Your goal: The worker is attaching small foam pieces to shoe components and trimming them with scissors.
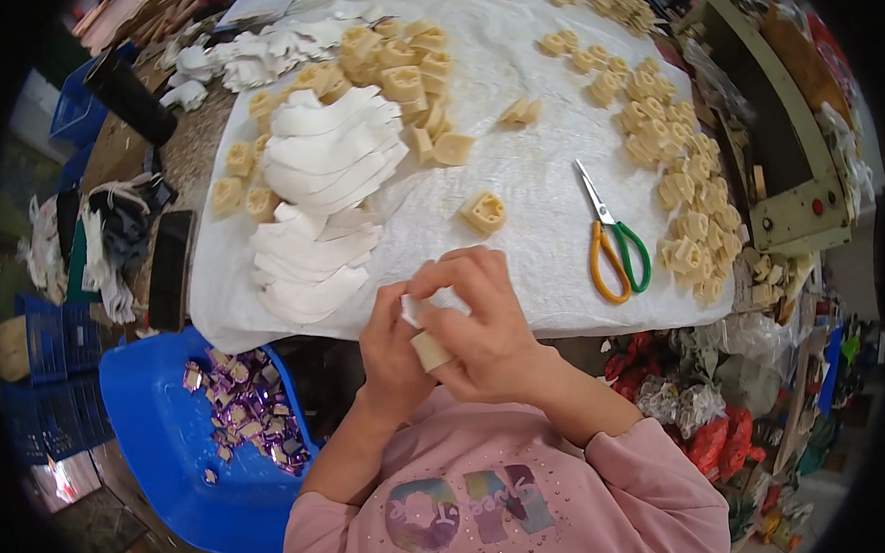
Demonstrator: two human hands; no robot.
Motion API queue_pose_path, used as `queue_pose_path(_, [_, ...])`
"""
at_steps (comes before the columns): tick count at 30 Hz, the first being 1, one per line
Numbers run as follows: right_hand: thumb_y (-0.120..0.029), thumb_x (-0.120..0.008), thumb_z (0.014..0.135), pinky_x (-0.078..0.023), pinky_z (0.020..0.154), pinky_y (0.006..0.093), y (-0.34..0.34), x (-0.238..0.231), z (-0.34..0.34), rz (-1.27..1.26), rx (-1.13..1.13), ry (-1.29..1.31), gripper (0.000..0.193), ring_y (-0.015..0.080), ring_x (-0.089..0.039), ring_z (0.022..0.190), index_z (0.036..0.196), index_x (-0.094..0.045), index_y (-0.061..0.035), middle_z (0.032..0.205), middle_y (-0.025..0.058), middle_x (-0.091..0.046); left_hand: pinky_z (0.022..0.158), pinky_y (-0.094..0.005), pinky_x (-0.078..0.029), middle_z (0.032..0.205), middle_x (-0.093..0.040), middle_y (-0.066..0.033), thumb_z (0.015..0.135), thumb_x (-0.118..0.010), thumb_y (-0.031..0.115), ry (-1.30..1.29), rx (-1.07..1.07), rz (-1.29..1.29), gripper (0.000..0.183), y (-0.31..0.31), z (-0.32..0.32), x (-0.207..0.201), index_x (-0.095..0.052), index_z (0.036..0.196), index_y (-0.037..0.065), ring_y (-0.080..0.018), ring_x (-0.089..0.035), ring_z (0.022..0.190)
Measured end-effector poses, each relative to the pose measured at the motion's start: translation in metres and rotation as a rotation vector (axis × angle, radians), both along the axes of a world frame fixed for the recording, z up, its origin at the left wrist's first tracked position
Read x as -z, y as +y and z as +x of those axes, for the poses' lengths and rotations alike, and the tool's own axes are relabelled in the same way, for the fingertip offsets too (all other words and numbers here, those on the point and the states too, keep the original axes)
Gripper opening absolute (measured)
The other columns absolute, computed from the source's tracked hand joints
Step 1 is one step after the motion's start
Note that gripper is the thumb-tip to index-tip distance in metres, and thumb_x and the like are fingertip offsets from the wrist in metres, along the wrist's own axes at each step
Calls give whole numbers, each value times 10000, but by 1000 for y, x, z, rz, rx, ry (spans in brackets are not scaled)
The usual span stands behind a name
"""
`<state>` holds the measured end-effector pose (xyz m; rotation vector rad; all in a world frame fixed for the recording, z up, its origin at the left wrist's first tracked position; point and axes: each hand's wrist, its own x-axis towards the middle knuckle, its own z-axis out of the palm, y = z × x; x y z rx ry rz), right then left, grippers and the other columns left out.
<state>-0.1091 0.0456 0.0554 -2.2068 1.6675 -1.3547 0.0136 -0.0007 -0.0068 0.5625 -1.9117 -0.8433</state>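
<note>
Just past the table's near edge, my hands are close together in front of my body. My left hand [383,345] is closed around one side of a small cream moulded piece [431,352]. Bent fingers of my right hand [493,323] press against the same piece from the other side. A thin white curved piece [411,311] shows between the fingertips, partly covered by them. Beyond my hands, a single cream moulded piece [485,213] lies on the white cloth [526,166]. Stacked white curved pieces [318,286] lie to the left of it.
Green-and-orange-handled scissors [607,237] lie at the right, points away. Many cream pieces [688,190] line the right edge; more [406,83] are heaped at the back. A blue tub [146,433] with shiny purple pieces stands lower left, below a dark phone [172,268].
</note>
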Motion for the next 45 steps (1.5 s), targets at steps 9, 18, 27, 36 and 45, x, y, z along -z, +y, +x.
queue_pose_path(9, [-57, -688, 664, -454, 840, 393, -15, 49, -84, 150, 273, 4, 318, 313, -544, 974, 971, -605, -45, 1048, 124, -582, 652, -263, -418, 919, -626, -53, 998, -360, 190, 103, 127, 667, 361, -17, -9, 9, -560, 1175, -52, -103, -485, 729])
queue_pose_path(18, [-12, -593, 692, -488, 695, 390, -26, 49, -89, 288, 345, 58, 181, 303, -567, 817, 865, -607, -63, 883, 94, -577, 998, -368, -342, 1273, -485, -165, 977, -385, 230, 11, 208, 518, 394, -26, -66, 10, -518, 1226, -46, -268, -459, 1180])
queue_pose_path(27, [167, -458, 687, -468, 907, 336, -9, 80, -93, 173, 344, -725, 512, 254, -620, 991, 1141, -571, -40, 1047, 147, -624, 1024, -394, -235, 1338, -442, -149, 962, -403, 235, -257, 174, 39, 377, -12, -75, 2, -525, 1305, 137, -270, -420, 1222])
queue_pose_path(36, [105, -490, 699, -166, 1091, 522, -6, 81, -93, 206, 477, -126, 454, 297, -500, 1112, 1108, -587, -65, 1119, 114, -559, 1072, -387, -287, 1392, -333, -188, 990, -354, 188, -71, 301, 314, 410, -21, -67, 8, -438, 1317, -44, -319, -408, 1269])
queue_pose_path(45, [31, -605, 728, -437, 779, 392, 7, 72, -100, 248, 649, -210, 284, 304, -551, 888, 1005, -602, -33, 931, 127, -573, 895, -330, -382, 1201, -561, -135, 992, -351, 207, 220, 285, 998, 408, -22, -36, 0, -438, 1289, -59, -200, -527, 1094])
